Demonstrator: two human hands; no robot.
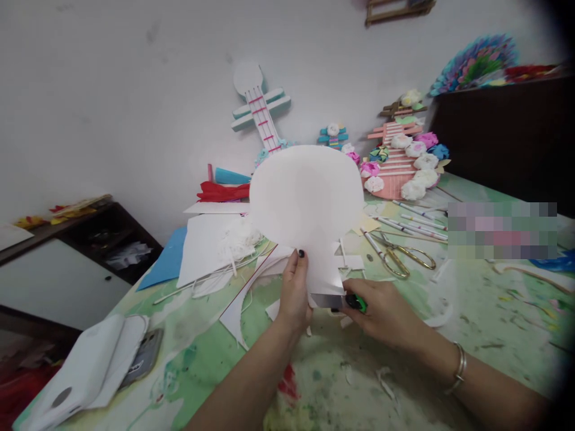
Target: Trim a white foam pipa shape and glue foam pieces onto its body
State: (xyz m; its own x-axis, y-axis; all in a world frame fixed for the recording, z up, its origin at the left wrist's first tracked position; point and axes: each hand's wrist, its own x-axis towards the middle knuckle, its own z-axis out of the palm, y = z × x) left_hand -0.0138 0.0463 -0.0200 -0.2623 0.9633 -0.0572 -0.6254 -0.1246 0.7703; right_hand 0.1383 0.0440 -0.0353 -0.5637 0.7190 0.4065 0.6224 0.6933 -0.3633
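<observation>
"White, stiff-looking board with a rounded head and narrow stem (305,197): where is it?"

"Held up over the paint-stained green surface (193,359), head uppermost. The person's left hand (294,293) has its grip pinching one side of the stem, thumb on the near face."

"And the right hand (381,305)?"

"Its grip is wrapped round a cutter with a green-and-black handle (356,302); the wide metal blade (327,300) lies across the stem's lower end. Whether it has bitten in cannot be told."

"Which step is in hand, then?"

"Probably trimming that end. A curved white offcut (234,323) lies beside the left forearm; gold-handled scissors (392,246) rest apart from both hands."

"What would the next move call for?"

"Most likely a steady left grip, fingertips clear of the edge, and a level, controlled stroke so the stem does not buckle."
</observation>
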